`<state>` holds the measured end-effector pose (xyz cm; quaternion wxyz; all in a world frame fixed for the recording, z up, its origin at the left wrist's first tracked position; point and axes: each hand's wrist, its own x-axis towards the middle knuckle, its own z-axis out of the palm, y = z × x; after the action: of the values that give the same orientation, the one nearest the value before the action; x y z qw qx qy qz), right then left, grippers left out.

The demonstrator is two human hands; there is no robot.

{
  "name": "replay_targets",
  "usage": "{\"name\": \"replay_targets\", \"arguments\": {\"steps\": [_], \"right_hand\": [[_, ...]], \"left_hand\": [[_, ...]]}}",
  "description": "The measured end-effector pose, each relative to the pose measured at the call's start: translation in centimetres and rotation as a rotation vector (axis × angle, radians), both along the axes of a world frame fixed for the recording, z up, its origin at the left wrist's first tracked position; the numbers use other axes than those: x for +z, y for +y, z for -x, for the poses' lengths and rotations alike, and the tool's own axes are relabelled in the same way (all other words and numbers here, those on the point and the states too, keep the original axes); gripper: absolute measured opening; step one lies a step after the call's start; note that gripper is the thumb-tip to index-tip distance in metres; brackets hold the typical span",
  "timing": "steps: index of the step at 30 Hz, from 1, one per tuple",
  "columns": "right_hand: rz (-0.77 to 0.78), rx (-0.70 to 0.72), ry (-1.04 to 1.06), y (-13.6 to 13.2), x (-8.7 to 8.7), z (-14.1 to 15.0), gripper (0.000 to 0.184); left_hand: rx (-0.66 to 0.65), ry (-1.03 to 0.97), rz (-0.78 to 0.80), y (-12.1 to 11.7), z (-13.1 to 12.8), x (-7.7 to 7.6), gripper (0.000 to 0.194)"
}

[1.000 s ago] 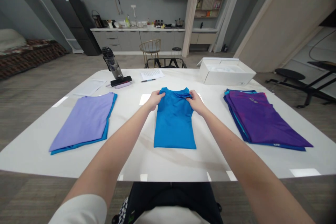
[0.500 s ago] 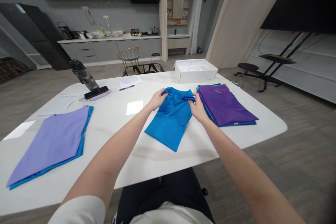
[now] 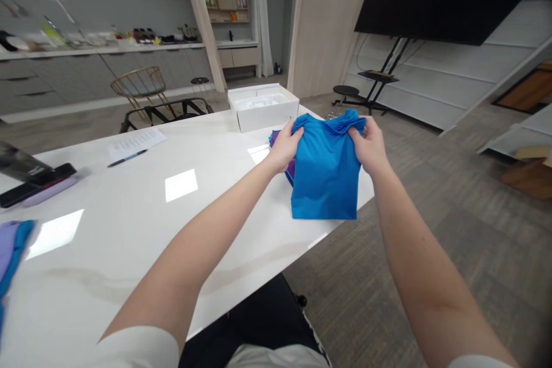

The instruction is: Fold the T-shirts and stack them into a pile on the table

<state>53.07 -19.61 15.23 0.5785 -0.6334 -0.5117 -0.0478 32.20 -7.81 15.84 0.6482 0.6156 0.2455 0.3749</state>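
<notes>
Left fingers: the left fingers (image 3: 296, 137) are curled together and clamped on the gathered shoulder of the blue knit shirt (image 3: 325, 175), with the thumb on the near side of the cloth.
Right fingers: the right fingers (image 3: 356, 130) are pinched together on the opposite shoulder, bunching the neckline into folds.
Hands: the left hand (image 3: 284, 146) and right hand (image 3: 368, 145) stand apart, the width of the shirt between them, with the wrists raised.
Shirt: it hangs from both hands above the right side of the white table (image 3: 116, 253), close to the table's near right edge; I cannot tell whether its hem touches the top.
Handling: a grip at matching points on both shoulders, with the hands level and the cloth gently taut, would probably let the body fall straight and limit creasing.
Beside the shirt: a purple garment stack (image 3: 290, 171) shows behind the left wrist, mostly hidden.
Far edge: an open white box (image 3: 263, 110) sits there, beyond the hands.
Left side: a sheet of paper (image 3: 135, 144) and a pen (image 3: 127, 157) lie towards the far edge, and a black phone (image 3: 37, 186) lies near the left edge.
Near left corner: a lilac and blue folded garment (image 3: 12, 241) is cut off by the frame.
</notes>
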Motion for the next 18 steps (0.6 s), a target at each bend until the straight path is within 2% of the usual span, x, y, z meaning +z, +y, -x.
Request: {"name": "replay_targets", "arguments": {"steps": [2,4,8,10,11,13,16,18], "right_hand": [[0.095,-0.004,-0.040,2.2,-0.7,-2.9,0.027],[0.192,-0.007,-0.059,4.5,-2.6,-4.6,0.025],[0.351,0.006,-0.050,7.1,-7.0,-4.6,0.025],[0.328,-0.001,-0.053,7.2,-8.0,-4.0,0.028],[0.299,-0.004,-0.061,7.1,-7.9,-3.7,0.029],[0.234,-0.018,-0.085,6.8,-6.8,-3.5,0.030],[0.141,-0.069,-0.127,7.0,-3.7,-4.0,0.031],[0.091,-0.085,-0.154,8.1,-1.9,-4.8,0.030]], "left_hand": [[-0.003,0.027,0.147,0.6,-1.8,-1.2,0.033],[0.036,0.077,0.265,1.6,-2.8,-3.3,0.031],[0.148,0.199,0.354,3.4,-2.8,-7.8,0.027],[0.149,0.214,0.329,3.8,-2.5,-8.8,0.026],[0.142,0.204,0.300,3.9,-2.4,-8.8,0.025],[0.123,0.163,0.226,3.9,-2.4,-7.8,0.025],[0.099,0.084,0.141,4.1,-3.0,-5.2,0.026],[0.098,0.042,0.105,5.1,-3.7,-3.9,0.029]]}}
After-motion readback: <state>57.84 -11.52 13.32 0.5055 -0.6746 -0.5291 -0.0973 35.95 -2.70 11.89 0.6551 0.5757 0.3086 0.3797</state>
